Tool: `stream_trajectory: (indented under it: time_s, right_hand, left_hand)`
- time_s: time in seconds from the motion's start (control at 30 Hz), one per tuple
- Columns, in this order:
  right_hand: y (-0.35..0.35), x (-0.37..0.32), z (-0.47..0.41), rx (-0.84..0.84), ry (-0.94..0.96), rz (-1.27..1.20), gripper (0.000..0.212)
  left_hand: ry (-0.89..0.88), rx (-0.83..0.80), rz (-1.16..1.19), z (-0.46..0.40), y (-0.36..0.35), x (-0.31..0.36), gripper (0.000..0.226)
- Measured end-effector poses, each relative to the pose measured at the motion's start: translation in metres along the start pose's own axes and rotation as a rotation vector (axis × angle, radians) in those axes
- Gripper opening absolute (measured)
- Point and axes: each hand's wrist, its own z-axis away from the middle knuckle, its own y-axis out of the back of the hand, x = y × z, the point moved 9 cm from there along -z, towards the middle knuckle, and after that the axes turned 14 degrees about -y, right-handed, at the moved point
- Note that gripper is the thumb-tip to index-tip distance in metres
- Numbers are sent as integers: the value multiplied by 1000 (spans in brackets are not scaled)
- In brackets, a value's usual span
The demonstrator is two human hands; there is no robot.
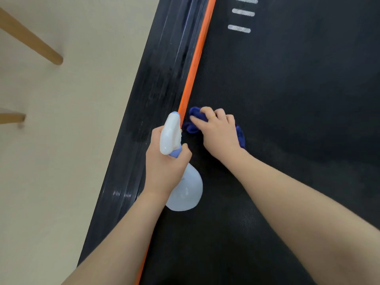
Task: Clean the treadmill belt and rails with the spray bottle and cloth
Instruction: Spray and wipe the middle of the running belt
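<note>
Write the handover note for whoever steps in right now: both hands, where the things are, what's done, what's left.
Left hand: grips the spray bottle by its neck, held above the belt's left edge, nozzle aimed toward the side rail.
Right hand: presses the blue cloth onto the belt, right beside the orange strip.
Done: a dark, wet-looking patch shows on the rail.
Left: I cannot tell how much of the belt is wiped; the belt and rail presumably need wiping.
</note>
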Motion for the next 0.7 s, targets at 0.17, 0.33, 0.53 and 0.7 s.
stream_trajectory:
  time_s: [0.17,0.33,0.53,0.7]
  right_hand:
    - [-8,-20,58,16,192,-66,51]
    - [8,59,32,60,-76,-6,53]
    - [0,75,121,51,-36,25,70]
    - [12,105,90,-18,-66,59,64]
  left_hand:
    - [-26,-20,9,1,0,5,39]
    - [-34,-88,1,4,-11,10,38]
    - [-63,-168,-36,9,-22,23,51]
    - [-44,-157,-70,7,-17,21,43]
